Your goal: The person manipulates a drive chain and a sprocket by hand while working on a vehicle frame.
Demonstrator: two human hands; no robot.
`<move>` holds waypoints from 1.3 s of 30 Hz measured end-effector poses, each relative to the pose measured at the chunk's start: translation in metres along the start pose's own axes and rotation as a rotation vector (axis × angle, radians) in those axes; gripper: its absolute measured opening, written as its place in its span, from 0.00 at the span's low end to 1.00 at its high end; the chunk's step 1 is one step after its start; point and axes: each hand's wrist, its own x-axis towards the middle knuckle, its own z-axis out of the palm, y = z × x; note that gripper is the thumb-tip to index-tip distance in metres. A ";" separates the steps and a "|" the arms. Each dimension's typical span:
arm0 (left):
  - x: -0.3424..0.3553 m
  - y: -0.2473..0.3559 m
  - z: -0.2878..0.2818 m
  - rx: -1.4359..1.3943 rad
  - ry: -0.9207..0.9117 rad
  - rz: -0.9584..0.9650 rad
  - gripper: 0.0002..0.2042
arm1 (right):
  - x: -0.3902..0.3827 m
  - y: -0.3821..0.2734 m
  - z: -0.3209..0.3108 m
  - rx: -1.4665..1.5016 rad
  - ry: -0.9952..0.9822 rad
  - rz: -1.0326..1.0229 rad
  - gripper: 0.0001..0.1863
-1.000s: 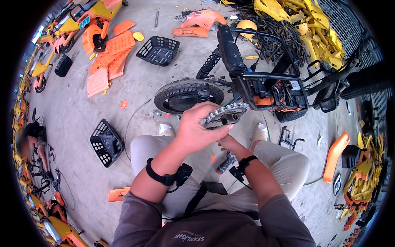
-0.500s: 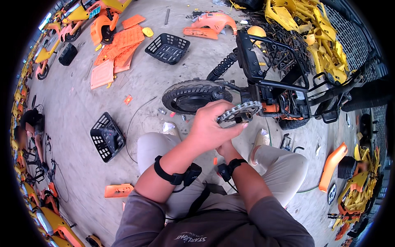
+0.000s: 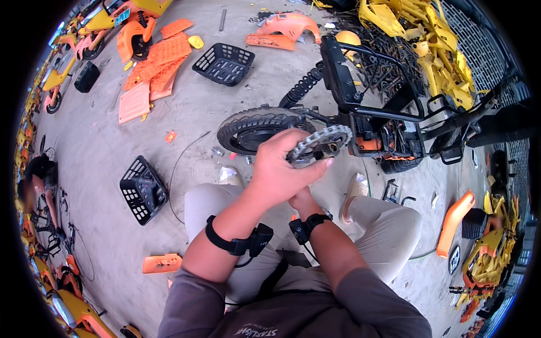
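My left hand is closed round a chain sprocket, a toothed metal ring with what looks like chain along its rim. A dark block-like part sits at the centre of the ring, by my thumb. Only the wrist side of my right hand shows below; its fingers are hidden behind the left hand. Just beyond, a stripped electric scooter frame lies with its rear wheel and coil shock absorber exposed.
Black plastic baskets stand at far left and nearer left. Orange panels lie on the concrete floor. Yellow body parts are heaped at far right, beside dark metal scraps. Another person is at the left edge.
The sprocket has shifted slightly left and tilted, so more of its dark centre part shows. My left hand has moved with it; the whole view has shifted a little.
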 end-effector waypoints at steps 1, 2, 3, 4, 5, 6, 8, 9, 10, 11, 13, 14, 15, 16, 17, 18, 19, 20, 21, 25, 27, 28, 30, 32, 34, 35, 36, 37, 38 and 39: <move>0.000 -0.002 0.000 -0.008 -0.008 -0.001 0.18 | -0.001 0.001 -0.001 0.014 0.001 0.010 0.14; -0.001 -0.004 0.002 -0.025 0.005 -0.005 0.18 | -0.003 0.001 -0.004 0.027 0.005 0.016 0.13; 0.000 -0.006 0.000 -0.031 0.022 -0.003 0.18 | -0.004 -0.001 0.001 0.041 -0.001 0.023 0.12; 0.001 -0.007 -0.002 0.010 0.008 0.009 0.19 | -0.009 0.000 0.005 0.043 0.045 0.028 0.11; 0.002 -0.006 -0.003 0.012 0.005 0.014 0.19 | -0.012 -0.001 0.010 0.044 0.091 0.034 0.11; 0.002 -0.005 -0.001 0.003 0.002 0.009 0.18 | -0.011 -0.001 0.005 0.049 0.096 0.027 0.11; 0.003 -0.004 0.004 -0.011 -0.007 0.005 0.18 | -0.007 -0.001 -0.003 0.018 0.143 0.057 0.11; 0.003 -0.004 0.004 -0.008 -0.006 0.007 0.18 | -0.008 0.000 -0.004 0.021 0.141 0.059 0.11; 0.003 -0.005 0.004 -0.006 -0.005 0.010 0.18 | -0.009 0.000 -0.005 0.028 0.119 0.055 0.11; 0.003 -0.005 0.005 -0.003 -0.005 0.009 0.18 | -0.010 0.000 -0.007 0.035 0.097 0.051 0.12; 0.003 -0.006 0.003 -0.004 0.006 0.015 0.18 | -0.018 -0.003 0.001 0.037 0.119 0.064 0.12; 0.003 -0.006 0.001 0.002 0.007 0.012 0.18 | -0.022 -0.004 0.006 0.037 0.145 0.072 0.12; 0.003 -0.004 0.001 0.005 0.001 0.014 0.19 | -0.022 -0.004 0.002 0.040 0.148 0.070 0.12; 0.004 -0.004 0.002 0.008 -0.006 0.015 0.19 | -0.020 -0.004 -0.002 0.046 0.183 0.068 0.11; 0.004 -0.003 0.003 0.006 -0.010 0.015 0.19 | -0.020 -0.004 -0.006 0.051 0.218 0.066 0.11; 0.004 -0.003 0.002 0.016 -0.011 0.015 0.19 | -0.021 -0.004 -0.005 0.054 0.215 0.070 0.11; 0.004 -0.002 0.001 0.025 -0.012 0.016 0.19 | -0.023 -0.004 -0.005 0.061 0.201 0.079 0.11; 0.003 -0.003 0.001 0.030 -0.012 0.015 0.19 | -0.025 -0.004 -0.004 0.069 0.187 0.088 0.10; 0.003 -0.003 0.002 0.013 -0.011 0.002 0.19 | -0.025 -0.004 -0.006 0.070 0.187 0.088 0.10; 0.004 -0.004 0.002 0.026 -0.012 0.051 0.19 | -0.024 -0.003 -0.008 0.071 0.196 0.070 0.11; 0.004 -0.004 0.003 0.012 -0.019 0.039 0.19 | -0.024 -0.003 -0.006 0.073 0.206 0.060 0.11; 0.004 -0.003 0.003 -0.001 -0.026 0.028 0.19 | -0.023 -0.003 -0.004 0.072 0.225 0.049 0.11; 0.003 -0.004 0.003 -0.001 -0.022 0.019 0.19 | -0.024 -0.004 0.001 0.070 0.243 0.040 0.11; 0.002 -0.005 0.002 0.001 -0.017 0.009 0.19 | -0.027 -0.004 0.008 0.060 0.255 0.021 0.10; 0.003 -0.005 0.003 0.007 -0.011 0.033 0.19 | -0.024 -0.005 0.004 0.052 0.236 0.017 0.10; 0.003 -0.004 0.003 0.007 -0.012 0.033 0.19 | -0.023 -0.005 0.003 0.044 0.215 0.014 0.10; 0.003 -0.004 0.004 0.006 -0.010 0.033 0.19 | -0.022 -0.004 0.001 0.045 0.216 0.013 0.10; 0.003 -0.004 0.004 0.005 -0.009 0.033 0.19 | -0.021 -0.004 0.000 0.037 0.194 0.003 0.10; 0.003 -0.004 0.004 0.005 -0.009 0.034 0.19 | -0.021 -0.003 -0.001 0.029 0.172 -0.007 0.10; 0.003 -0.005 0.004 -0.002 -0.012 0.040 0.19 | -0.019 -0.002 -0.002 0.029 0.171 -0.007 0.10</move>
